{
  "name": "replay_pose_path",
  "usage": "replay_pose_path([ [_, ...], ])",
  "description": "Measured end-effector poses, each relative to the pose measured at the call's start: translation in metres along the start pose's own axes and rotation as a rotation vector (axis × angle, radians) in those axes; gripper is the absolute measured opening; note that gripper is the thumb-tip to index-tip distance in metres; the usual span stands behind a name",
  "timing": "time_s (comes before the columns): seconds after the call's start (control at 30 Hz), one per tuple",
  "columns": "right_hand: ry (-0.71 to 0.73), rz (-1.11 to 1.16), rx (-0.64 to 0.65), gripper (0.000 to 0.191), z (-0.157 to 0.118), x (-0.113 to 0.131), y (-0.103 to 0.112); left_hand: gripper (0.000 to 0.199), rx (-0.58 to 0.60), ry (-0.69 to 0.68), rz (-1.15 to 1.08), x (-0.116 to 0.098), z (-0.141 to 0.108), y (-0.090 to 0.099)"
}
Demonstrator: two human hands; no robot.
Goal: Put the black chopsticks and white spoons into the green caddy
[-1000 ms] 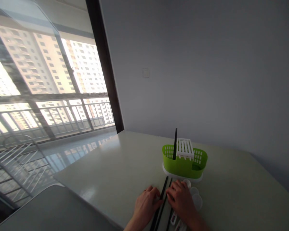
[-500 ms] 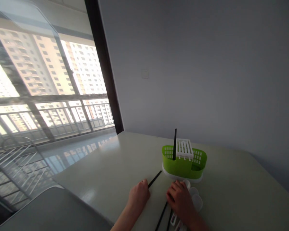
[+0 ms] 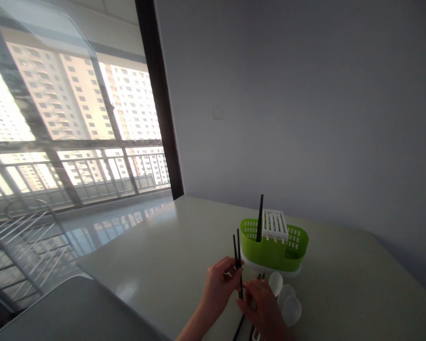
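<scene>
My left hand (image 3: 223,278) pinches a pair of black chopsticks (image 3: 238,258), held nearly upright with their tips slightly apart. Close beside it, my right hand (image 3: 261,303) has its fingers closed around the chopsticks' lower end. More black chopsticks (image 3: 239,327) lie on the table beneath my right hand, partly hidden by it. White spoons (image 3: 291,310) rest just right of that hand. Beyond both hands stands a green basket (image 3: 266,253) on a white base, with a white slatted rack (image 3: 275,225) across its middle. Black chopsticks (image 3: 260,218) stand upright in the basket's left part.
The pale table (image 3: 156,265) extends to a grey wall (image 3: 305,118) behind the basket. At lower left a grey chair back (image 3: 81,312) sits against the table edge. A metal rack (image 3: 28,251) stands further left, near the windows.
My left hand has moved right and raised its chopstick upright. A second chopstick has joined it, and my right hand has come to the pair's lower end. The view has shifted slightly.
</scene>
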State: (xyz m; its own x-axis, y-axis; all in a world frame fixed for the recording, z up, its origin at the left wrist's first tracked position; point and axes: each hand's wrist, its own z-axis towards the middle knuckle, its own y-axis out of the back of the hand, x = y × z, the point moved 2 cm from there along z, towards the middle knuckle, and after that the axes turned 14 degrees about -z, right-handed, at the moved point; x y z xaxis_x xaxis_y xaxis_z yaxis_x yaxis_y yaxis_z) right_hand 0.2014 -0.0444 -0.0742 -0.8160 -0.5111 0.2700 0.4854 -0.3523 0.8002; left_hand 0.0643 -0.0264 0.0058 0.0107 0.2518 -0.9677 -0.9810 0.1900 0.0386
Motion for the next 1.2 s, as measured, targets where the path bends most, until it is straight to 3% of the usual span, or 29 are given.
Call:
replay_pose_path([
  [0.07, -0.011, -0.007, 0.003, 0.005, 0.001, 0.001, 0.0, 0.022, 0.013, 0.012, -0.017, 0.002, -0.002, -0.003],
  [0.3, 0.005, -0.012, -0.039, 0.014, 0.003, 0.004, 0.001, 0.021, 0.048, 0.044, -0.076, -0.004, -0.003, -0.001],
  [0.47, -0.011, 0.035, 0.008, 0.015, 0.0, -0.003, -0.011, 0.019, 0.105, 0.052, -0.176, 0.004, -0.002, 0.001],
  [0.67, -0.036, 0.084, 0.096, 0.013, -0.001, -0.003, -0.014, 0.02, 0.089, 0.041, -0.171, 0.012, 0.001, 0.004],
  [0.93, 0.0, 0.091, 0.143, 0.009, -0.002, -0.006, -0.01, 0.026, 0.241, 0.105, -0.126, 0.005, 0.005, 0.007],
  [1.07, -0.043, -0.003, 0.194, 0.009, -0.005, -0.009, -0.013, 0.026, 0.249, 0.04, -0.033, -0.01, 0.01, 0.017],
  [1.2, -0.109, -0.075, 0.214, 0.017, -0.007, -0.01, -0.015, 0.026, 0.104, -0.108, -0.012, -0.055, 0.032, 0.037],
])
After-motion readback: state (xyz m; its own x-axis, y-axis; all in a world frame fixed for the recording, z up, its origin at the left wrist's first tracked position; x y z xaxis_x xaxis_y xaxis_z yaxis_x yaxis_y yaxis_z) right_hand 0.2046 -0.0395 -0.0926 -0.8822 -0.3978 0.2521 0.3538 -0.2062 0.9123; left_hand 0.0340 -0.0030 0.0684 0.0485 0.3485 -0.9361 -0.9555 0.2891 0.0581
